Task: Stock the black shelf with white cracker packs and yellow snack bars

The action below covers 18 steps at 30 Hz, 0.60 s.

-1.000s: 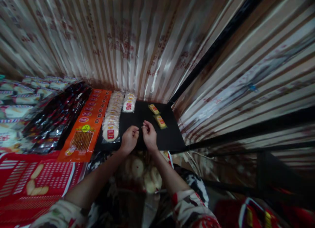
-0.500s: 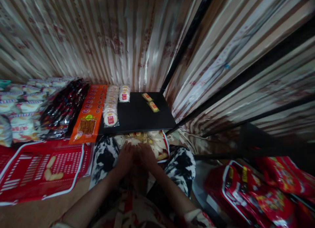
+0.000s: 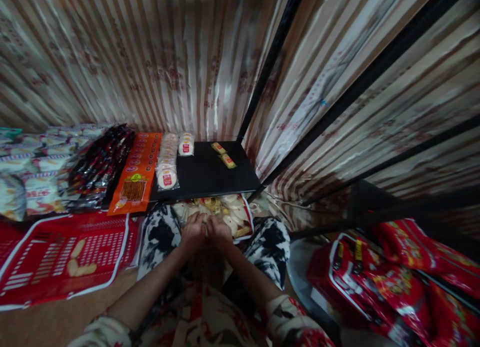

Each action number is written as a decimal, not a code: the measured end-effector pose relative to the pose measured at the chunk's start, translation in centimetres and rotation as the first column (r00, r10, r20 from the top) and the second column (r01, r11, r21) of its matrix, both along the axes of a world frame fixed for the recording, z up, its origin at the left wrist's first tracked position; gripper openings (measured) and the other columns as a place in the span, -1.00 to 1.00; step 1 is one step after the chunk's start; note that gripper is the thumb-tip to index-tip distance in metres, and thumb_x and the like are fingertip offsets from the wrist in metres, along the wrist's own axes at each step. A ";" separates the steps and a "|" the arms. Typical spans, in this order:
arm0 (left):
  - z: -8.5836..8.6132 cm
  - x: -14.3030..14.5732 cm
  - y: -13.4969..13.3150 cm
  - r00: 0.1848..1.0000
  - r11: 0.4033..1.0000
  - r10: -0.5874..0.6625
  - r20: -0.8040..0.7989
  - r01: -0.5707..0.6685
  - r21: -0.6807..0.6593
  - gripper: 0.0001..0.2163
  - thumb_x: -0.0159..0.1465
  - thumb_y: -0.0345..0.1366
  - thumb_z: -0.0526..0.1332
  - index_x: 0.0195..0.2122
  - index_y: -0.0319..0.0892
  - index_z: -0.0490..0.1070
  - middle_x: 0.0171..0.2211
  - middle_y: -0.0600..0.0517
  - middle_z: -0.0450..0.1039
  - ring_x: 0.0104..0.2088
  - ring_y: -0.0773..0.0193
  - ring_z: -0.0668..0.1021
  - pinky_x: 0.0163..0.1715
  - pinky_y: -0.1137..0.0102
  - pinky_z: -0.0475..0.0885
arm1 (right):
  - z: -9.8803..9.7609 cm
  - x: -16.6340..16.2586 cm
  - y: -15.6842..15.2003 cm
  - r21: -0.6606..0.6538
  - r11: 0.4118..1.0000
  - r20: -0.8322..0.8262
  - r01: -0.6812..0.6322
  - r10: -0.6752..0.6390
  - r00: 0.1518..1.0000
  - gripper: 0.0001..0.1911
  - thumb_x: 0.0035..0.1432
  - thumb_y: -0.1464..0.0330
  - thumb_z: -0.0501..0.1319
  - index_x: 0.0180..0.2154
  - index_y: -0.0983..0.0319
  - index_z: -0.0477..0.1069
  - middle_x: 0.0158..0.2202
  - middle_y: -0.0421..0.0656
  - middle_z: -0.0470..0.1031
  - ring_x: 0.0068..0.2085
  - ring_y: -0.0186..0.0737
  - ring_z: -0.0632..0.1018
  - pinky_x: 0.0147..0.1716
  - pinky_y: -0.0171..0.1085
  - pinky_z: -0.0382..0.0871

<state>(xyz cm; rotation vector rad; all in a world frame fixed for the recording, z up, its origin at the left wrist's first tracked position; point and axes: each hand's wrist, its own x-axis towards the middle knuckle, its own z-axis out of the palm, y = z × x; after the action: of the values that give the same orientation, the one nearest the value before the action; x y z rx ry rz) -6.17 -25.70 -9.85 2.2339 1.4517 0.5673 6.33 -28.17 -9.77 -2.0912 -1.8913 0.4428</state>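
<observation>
My left hand [image 3: 194, 229] and my right hand [image 3: 219, 229] are side by side between my knees, at the near side of a basket of wrapped snacks [image 3: 234, 214]. Both sets of fingers are curled in and closed. Whatever they hold is hidden by the hands and the dim light. The basket has a white rim and sits just below the front edge of a black shelf [image 3: 200, 174]. Pale round packets and some yellow ones fill it.
On the shelf lie two yellow packets [image 3: 227, 160], a row of round white crackers [image 3: 167, 162], an orange snack bag [image 3: 134, 174] and dark packets [image 3: 99, 167]. A red basket [image 3: 41, 242] with several pale snacks is at left. Red bags [image 3: 403, 287] fill the right.
My hands have drawn slightly closer together, and their fingers look more curled. The whole view has shifted a little. The snacks on the shelf stay in place.
</observation>
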 end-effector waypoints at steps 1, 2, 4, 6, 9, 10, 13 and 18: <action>0.1 0.0 0.1 0.999 1.000 0.003 0.037 -0.002 -0.016 -0.61 0.17 -0.44 0.00 0.02 -0.30 0.35 0.03 -0.20 0.36 0.08 0.08 0.37 0.10 0.16 0.27 | -0.1 0.2 0.0 0.022 0.999 -0.038 0.026 -0.025 0.999 -0.81 0.20 0.38 0.03 -0.23 0.24 0.39 -0.33 -0.05 0.54 -0.30 -0.19 0.52 -0.32 -0.33 0.27; 0.3 0.1 0.1 0.997 1.000 0.000 0.073 0.002 -0.029 -0.59 0.15 -0.44 -0.01 0.04 -0.29 0.33 0.05 -0.19 0.35 0.08 0.09 0.36 0.11 0.17 0.26 | -0.3 0.4 0.0 0.045 0.997 -0.092 0.058 -0.054 0.994 -0.80 0.21 0.37 0.02 -0.24 0.24 0.39 -0.35 -0.06 0.54 -0.32 -0.20 0.52 -0.34 -0.33 0.26; 0.7 0.3 0.1 0.991 0.999 -0.007 0.136 0.014 -0.047 -0.55 0.13 -0.45 -0.01 0.07 -0.31 0.29 0.06 -0.18 0.35 0.10 0.11 0.36 0.14 0.18 0.24 | -0.7 0.8 -0.1 0.082 0.984 -0.242 0.155 -0.131 0.961 -0.80 0.19 0.35 0.01 -0.26 0.23 0.38 -0.38 -0.08 0.53 -0.38 -0.22 0.52 -0.38 -0.33 0.24; 1.1 0.6 0.1 0.984 0.998 -0.010 0.175 0.022 -0.066 -0.52 0.11 -0.44 -0.01 0.10 -0.36 0.26 0.07 -0.21 0.34 0.10 0.11 0.36 0.16 0.18 0.22 | -1.2 1.3 -0.2 0.094 0.963 -0.370 0.252 -0.201 0.907 -0.79 0.17 0.32 0.00 -0.29 0.22 0.37 -0.42 -0.11 0.52 -0.42 -0.22 0.50 -0.40 -0.32 0.25; 1.5 1.0 0.0 0.980 0.996 -0.012 0.197 0.030 -0.090 -0.50 0.11 -0.43 -0.02 0.11 -0.37 0.24 0.08 -0.21 0.33 0.12 0.13 0.35 0.17 0.19 0.19 | -2.2 1.7 -0.4 0.110 0.926 -0.562 0.361 -0.242 0.791 -0.79 0.13 0.25 0.01 -0.35 0.21 0.34 -0.46 -0.16 0.48 -0.43 -0.23 0.49 -0.38 -0.31 0.29; 1.4 1.2 -0.1 0.980 0.995 -0.013 0.196 0.032 -0.096 -0.50 0.10 -0.43 -0.02 0.11 -0.36 0.24 0.09 -0.20 0.32 0.13 0.14 0.34 0.18 0.20 0.18 | -2.5 1.8 -0.4 0.103 0.912 -0.644 0.396 -0.242 0.726 -0.80 0.10 0.22 0.04 -0.37 0.20 0.32 -0.47 -0.18 0.46 -0.42 -0.24 0.48 -0.37 -0.30 0.32; 1.2 1.4 -0.2 0.982 0.991 -0.002 0.188 0.026 -0.130 -0.48 0.09 -0.42 -0.02 0.12 -0.38 0.24 0.12 -0.20 0.30 0.15 0.14 0.31 0.21 0.23 0.15 | -2.9 1.8 -0.4 -0.007 0.856 -0.884 0.517 -0.248 0.397 -0.78 -0.05 0.17 0.15 -0.45 0.18 0.25 -0.51 -0.26 0.40 -0.44 -0.28 0.46 -0.38 -0.30 0.37; 0.7 1.6 0.2 0.968 0.982 0.065 0.244 -0.019 -0.186 -0.50 0.09 -0.41 0.02 0.10 -0.33 0.25 0.13 -0.18 0.29 0.16 0.13 0.31 0.20 0.23 0.16 | -1.5 1.5 -0.6 -0.215 0.827 -0.972 0.519 -0.233 -0.030 -0.68 -0.20 0.18 0.31 -0.44 0.19 0.29 -0.49 -0.26 0.45 -0.44 -0.30 0.49 -0.38 -0.29 0.42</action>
<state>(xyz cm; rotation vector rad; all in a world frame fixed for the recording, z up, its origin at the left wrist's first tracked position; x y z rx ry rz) -4.61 -25.50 -9.20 1.9182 1.3656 0.6736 7.83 -28.73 -11.27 -1.2723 -0.3957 1.0823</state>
